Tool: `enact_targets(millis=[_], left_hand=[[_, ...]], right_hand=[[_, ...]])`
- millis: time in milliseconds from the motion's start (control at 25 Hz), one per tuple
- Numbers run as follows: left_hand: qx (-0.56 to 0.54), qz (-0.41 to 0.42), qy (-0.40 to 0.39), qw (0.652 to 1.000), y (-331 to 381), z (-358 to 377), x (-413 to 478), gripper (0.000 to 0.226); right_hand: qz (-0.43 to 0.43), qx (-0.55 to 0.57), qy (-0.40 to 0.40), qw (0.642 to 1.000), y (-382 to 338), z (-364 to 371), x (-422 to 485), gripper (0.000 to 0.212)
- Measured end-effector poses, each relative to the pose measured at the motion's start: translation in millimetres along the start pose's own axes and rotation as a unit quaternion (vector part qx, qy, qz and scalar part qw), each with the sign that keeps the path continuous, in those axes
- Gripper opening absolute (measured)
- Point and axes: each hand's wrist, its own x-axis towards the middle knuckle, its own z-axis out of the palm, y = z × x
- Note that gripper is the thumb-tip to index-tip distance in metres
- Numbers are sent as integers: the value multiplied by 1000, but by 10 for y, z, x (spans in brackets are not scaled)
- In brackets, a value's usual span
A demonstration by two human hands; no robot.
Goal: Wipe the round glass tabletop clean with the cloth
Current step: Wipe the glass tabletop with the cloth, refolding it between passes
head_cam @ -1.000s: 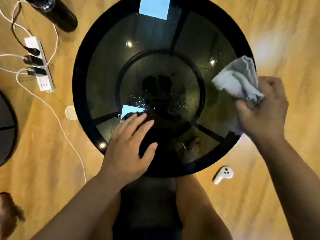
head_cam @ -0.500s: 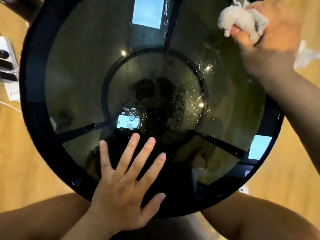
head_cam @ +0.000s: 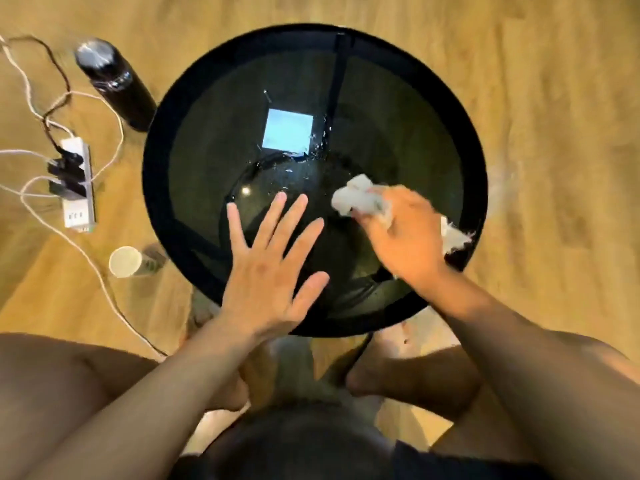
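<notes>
The round dark glass tabletop (head_cam: 194, 161) with a black rim fills the middle of the head view. Small water droplets speckle the glass near its centre. My right hand (head_cam: 405, 237) grips a crumpled white cloth (head_cam: 356, 199) and presses it on the glass right of centre; a loose end of the cloth sticks out behind the hand near the right rim. My left hand (head_cam: 270, 265) lies flat on the near part of the glass with its fingers spread, holding nothing.
On the wooden floor to the left stand a dark bottle (head_cam: 114, 81), a white power strip (head_cam: 76, 181) with plugs and trailing cables, and a white cup (head_cam: 124, 261). My bare knees and feet are below the table's near edge.
My right hand has swept the cloth from the far right rim in to the glass right of centre. My left hand stays flat on the near glass. The view has pulled back.
</notes>
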Motion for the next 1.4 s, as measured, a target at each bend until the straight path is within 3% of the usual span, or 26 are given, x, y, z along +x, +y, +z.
enact_targets(millis=[160,360,640,840,960,1120,1200,1400], left_hand=[[-12,-65,54,996,-187,-62,-126,55],[9,-72,37,997,-215,-32,-141,59],[10,-50,14,999,-237,9,-150,64],[4,-38,19,999,-256,18,-120,64],[1,-34,23,999,-275,20,-116,63],[-5,-41,27,999,-260,-7,-140,61],[-4,-38,32,999,-246,-13,-147,60],[-19,-69,64,995,-231,13,-167,58]], right_hand=[[-84,35,-108,990,-714,122,-1070,36],[-177,-23,-83,980,-337,66,-737,35],[-30,-198,13,980,614,-137,706,35],[109,-189,91,972,1182,-204,1698,49],[164,-122,69,977,1157,-210,1815,55],[125,-87,26,988,819,-282,1351,61],[92,-102,2,991,530,-262,783,53],[-63,-10,-88,994,-560,-36,-894,39]])
